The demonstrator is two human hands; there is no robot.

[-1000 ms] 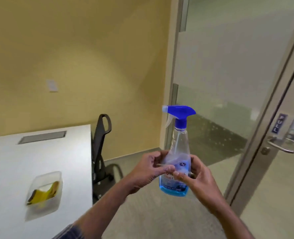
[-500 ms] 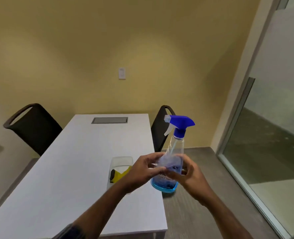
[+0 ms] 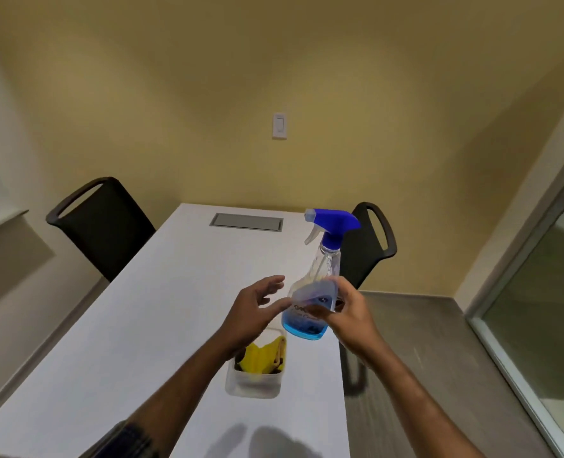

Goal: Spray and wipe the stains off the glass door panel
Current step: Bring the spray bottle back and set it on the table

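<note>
The left hand point(image 3: 257, 312) has let go of the spray bottle point(image 3: 313, 302), its fingers now spread wide just beside it. The right hand point(image 3: 346, 312) alone grips the bottle at centre frame, above the bench point(image 3: 142, 325). The view has swung from the glass door to the tub point(image 3: 254, 381) holding a yellow cloth point(image 3: 261, 355), probably the next thing to fetch.

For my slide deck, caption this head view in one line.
Right hand holds spray bottle above table; open left hand beside it.

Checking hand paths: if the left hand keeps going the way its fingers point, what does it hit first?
Likely the spray bottle. The open left hand points right and slightly up at its lower body, held by the right hand. Depth is uncertain from one view.
</note>
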